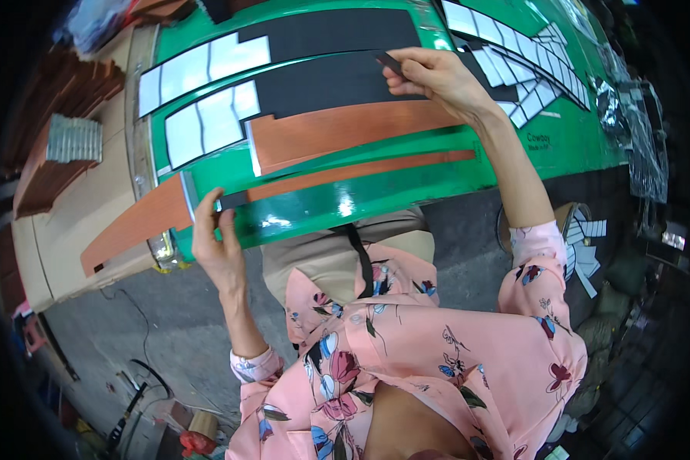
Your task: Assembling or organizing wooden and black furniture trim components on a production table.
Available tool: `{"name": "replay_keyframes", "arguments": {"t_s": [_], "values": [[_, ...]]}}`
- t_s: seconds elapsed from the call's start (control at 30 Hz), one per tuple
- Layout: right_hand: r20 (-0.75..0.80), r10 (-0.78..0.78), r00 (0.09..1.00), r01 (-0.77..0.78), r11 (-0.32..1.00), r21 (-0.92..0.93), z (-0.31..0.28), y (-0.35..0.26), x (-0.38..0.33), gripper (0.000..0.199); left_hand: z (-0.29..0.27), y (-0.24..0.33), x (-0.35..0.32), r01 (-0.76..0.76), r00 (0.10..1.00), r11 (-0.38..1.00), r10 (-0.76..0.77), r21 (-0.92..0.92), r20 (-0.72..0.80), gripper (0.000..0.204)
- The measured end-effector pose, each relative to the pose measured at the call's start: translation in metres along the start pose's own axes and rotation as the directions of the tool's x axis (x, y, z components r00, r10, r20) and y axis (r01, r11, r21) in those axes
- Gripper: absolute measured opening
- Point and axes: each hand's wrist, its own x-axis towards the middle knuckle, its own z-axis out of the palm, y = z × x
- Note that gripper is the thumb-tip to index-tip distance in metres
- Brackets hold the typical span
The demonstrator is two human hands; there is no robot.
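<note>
My right hand (437,77) is closed in a pinch on a small dark strip (388,60), above black sheet pieces (322,80) on the green table (299,218). My left hand (218,234) is at the table's near edge, thumb and forefinger closed about a small black piece (234,199). That piece lies at the left end of a narrow reddish-brown strip (360,172); I cannot tell whether they are joined. Between my hands lies a wider reddish-brown panel (345,134). Another such panel (138,222) lies left of my left hand.
White-faced pieces (211,123) adjoin the black sheets; more white strips (529,65) overlap at the far right. Stacked brown panels (61,146) stand on a cardboard-coloured surface at left. Clear plastic wrap (632,123) hangs off the right side. A bin (575,222) with white scraps stands below.
</note>
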Motion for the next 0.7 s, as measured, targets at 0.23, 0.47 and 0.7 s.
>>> {"name": "replay_keyframes", "arguments": {"t_s": [0.23, 0.47, 0.7], "values": [[-0.365, 0.000, 0.931, 0.047, 0.992, 0.120, -0.052, 0.034, -0.101, 0.026, 0.066, 0.083, -0.028, -0.552, 0.823, 0.784, 0.567, 0.284, 0.035, 0.034], [-0.284, -0.253, 0.925, 0.115, 0.898, -0.425, -0.043, 0.064, -0.142, 0.022, 0.178, 0.136, -0.024, -0.542, 0.801, 0.840, 0.502, 0.038, 0.325, 0.032], [-0.220, -0.489, 0.844, 0.230, 0.700, -0.676, -0.039, 0.074, -0.143, 0.020, 0.195, 0.144, -0.026, -0.487, 0.838, 0.871, 0.448, 0.057, 0.310, 0.024]]}}
